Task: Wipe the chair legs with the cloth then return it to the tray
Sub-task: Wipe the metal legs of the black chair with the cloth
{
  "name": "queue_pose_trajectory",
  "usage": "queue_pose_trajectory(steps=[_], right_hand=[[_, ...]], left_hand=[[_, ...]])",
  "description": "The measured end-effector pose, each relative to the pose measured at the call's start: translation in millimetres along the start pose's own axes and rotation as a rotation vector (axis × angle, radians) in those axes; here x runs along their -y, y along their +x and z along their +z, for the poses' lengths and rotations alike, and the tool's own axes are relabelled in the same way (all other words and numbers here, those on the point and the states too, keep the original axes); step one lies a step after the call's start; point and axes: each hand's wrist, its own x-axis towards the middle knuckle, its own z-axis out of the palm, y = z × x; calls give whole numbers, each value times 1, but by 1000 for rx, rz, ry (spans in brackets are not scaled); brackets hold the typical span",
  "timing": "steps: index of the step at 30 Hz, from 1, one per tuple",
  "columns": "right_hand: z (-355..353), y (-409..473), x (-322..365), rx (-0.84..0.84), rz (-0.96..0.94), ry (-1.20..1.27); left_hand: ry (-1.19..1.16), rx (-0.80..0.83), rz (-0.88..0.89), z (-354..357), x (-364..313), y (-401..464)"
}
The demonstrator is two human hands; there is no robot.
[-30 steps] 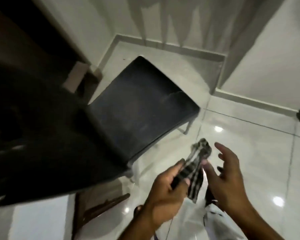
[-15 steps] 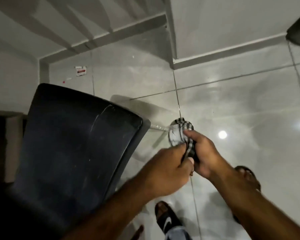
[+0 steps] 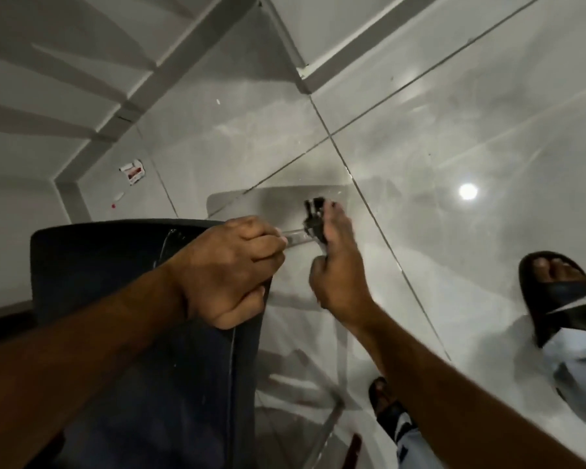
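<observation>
A black chair [image 3: 122, 333] fills the lower left, seen from above. One thin metal chair leg [image 3: 295, 239] sticks out past the seat's right corner. My left hand [image 3: 230, 272] is closed around the seat's corner, by the top of that leg. My right hand [image 3: 335, 265] holds a dark checked cloth [image 3: 313, 218] bunched against the leg, farther out along it. Most of the cloth is hidden by my fingers. No tray is in view.
Glossy grey floor tiles [image 3: 437, 170] spread to the right, with a skirting board and wall corner [image 3: 301, 72] behind. My feet in black sandals [image 3: 569, 296] stand at the right. Another metal leg [image 3: 325, 431] shows below the seat. Scraps of paper [image 3: 132, 170] lie near the far wall.
The view has swung down closer to the chair. My left hand let go of the cloth and took hold of the seat corner. My right hand carried the cloth out along the leg.
</observation>
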Motion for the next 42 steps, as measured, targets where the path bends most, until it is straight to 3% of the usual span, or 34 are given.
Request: queue_pose_trajectory(steps=[3,8,11,15,19,23,25,27,30,32,36,39,42], right_hand=[[34,-7,3,-16,-133,36],[68,6,-22,-222,-158,105],[84,31,-67,-296,-124,76],[95,81,-150,-271,53,50],[99,121,-215,-78,203,38],[86,117,-187,-8,385,134],[84,79,-136,-21,280,267],[87,29,-81,-68,26,371],[92,-7,-49,-73,-199,430],[86,13,-64,-97,-79,459],[81,87,-145,-50,364,459],[84,106,-162,7,588,875],[91,81,-130,-176,609,1175]], left_hand=[[21,28,53,-8,-1,7],[65,100,73,-6,5,9],[58,38,102,-2,6,10],[32,-15,126,7,10,12],[47,13,66,12,13,5],[59,21,90,4,9,10],[85,54,124,-1,6,12],[158,104,159,-6,4,15],[312,176,214,-12,2,20],[394,234,255,-12,1,25],[413,268,308,-9,7,28],[371,252,310,-8,9,28],[355,285,294,-11,6,30]])
